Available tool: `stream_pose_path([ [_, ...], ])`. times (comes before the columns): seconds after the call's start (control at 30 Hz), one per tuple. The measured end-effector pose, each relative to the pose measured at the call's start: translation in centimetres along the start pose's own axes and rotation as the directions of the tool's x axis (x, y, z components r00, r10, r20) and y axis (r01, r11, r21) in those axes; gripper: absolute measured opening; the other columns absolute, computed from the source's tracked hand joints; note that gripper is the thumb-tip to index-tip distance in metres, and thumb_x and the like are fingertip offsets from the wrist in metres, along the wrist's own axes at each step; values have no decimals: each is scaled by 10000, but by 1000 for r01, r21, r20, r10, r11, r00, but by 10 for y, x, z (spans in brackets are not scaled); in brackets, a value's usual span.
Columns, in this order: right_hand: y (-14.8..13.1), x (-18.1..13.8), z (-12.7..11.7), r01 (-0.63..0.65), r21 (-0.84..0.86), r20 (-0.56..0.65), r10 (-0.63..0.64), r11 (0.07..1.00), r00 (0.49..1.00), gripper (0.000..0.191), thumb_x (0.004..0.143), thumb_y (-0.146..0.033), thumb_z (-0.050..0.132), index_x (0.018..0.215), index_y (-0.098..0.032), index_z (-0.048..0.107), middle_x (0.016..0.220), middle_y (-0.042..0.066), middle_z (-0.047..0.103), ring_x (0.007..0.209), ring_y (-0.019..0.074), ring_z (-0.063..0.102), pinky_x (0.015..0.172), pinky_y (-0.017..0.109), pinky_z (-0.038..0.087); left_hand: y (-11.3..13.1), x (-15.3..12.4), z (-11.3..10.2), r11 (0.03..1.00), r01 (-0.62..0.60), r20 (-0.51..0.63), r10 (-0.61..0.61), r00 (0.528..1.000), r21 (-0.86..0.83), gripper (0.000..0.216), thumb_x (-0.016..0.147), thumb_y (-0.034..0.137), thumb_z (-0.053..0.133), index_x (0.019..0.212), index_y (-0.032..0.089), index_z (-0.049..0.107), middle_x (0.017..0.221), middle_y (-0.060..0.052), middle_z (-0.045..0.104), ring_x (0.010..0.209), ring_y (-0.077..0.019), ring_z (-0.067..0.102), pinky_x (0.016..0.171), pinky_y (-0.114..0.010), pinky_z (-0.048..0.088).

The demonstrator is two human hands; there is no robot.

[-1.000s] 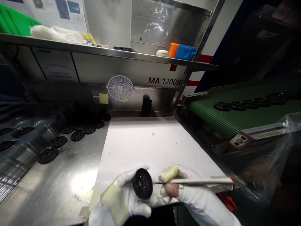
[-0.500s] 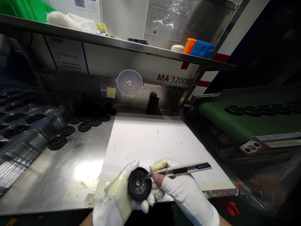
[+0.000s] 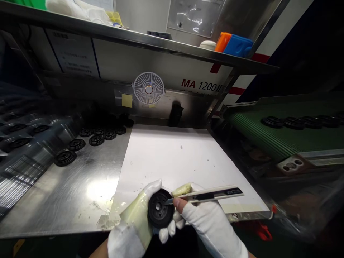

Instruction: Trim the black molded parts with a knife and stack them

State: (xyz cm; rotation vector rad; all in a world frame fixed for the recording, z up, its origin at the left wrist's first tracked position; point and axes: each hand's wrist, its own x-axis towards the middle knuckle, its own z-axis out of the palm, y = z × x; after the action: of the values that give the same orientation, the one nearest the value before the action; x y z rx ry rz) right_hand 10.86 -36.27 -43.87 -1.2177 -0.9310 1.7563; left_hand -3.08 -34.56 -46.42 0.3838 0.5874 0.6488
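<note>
My left hand [image 3: 136, 215], in a white glove with yellowish tape on the fingers, grips a round black moulded part [image 3: 159, 209] with a central hole. My right hand [image 3: 205, 223], also gloved, holds a white-and-black snap-off utility knife [image 3: 212, 194] between thumb and fingers. The knife's thin blade tip lies against the upper right rim of the black part. Both hands are close together above the front edge of a white sheet. My left fingers hide the back of the part.
The white sheet [image 3: 172, 157] lies on a steel table [image 3: 67, 193], with several black parts [image 3: 92, 138] at its left. Several more ride a green conveyor belt [image 3: 271, 138] at right. A steel shelf [image 3: 134, 39] and small white fan [image 3: 148, 88] stand ahead.
The knife has swung from nearly level to a slight upward tilt, its blade tip now at the part's rim. The black part has turned to show its face, and the view has shifted slightly.
</note>
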Motion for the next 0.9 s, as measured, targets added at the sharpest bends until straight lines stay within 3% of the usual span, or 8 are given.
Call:
stream_pose_path([
  [0.3, -1, -1, -2, -10, -122, -25, 7, 992, 1000, 512, 628, -598, 694, 478, -125, 569, 479, 38, 557, 498, 174, 586, 540, 295, 420, -8, -1, -3, 999, -33, 112, 34, 993, -13, 734, 856, 611, 229, 668, 32, 638, 618, -116, 575, 439, -89, 513, 354, -165, 288],
  [0.47, 3, -1, -1, 27, -15, -41, -28, 1000, 999, 457, 654, -554, 705, 528, -128, 596, 535, 26, 576, 515, 131, 570, 578, 281, 439, -7, -1, -2, 996, -90, 105, 90, 990, -6, 684, 851, 608, 275, 620, 74, 634, 607, -103, 582, 450, -99, 513, 399, -193, 325],
  [0.63, 5, -2, 1, 13, 79, 4, -13, 997, 1000, 417, 653, -471, 739, 474, -137, 566, 498, 19, 550, 501, 159, 583, 600, 321, 469, -9, 0, -11, 998, -52, 145, 57, 988, -36, 719, 849, 627, 246, 636, 60, 635, 625, -118, 587, 481, -98, 521, 444, -188, 362],
  [0.9, 4, 0, -2, -18, 0, 16, 18, 1000, 1000, 461, 650, -533, 714, 476, -129, 575, 505, 13, 555, 475, 136, 564, 555, 290, 450, -12, -3, -9, 995, -94, 143, 99, 985, -41, 720, 859, 616, 225, 754, 43, 647, 680, -122, 583, 531, -119, 548, 423, -183, 349],
])
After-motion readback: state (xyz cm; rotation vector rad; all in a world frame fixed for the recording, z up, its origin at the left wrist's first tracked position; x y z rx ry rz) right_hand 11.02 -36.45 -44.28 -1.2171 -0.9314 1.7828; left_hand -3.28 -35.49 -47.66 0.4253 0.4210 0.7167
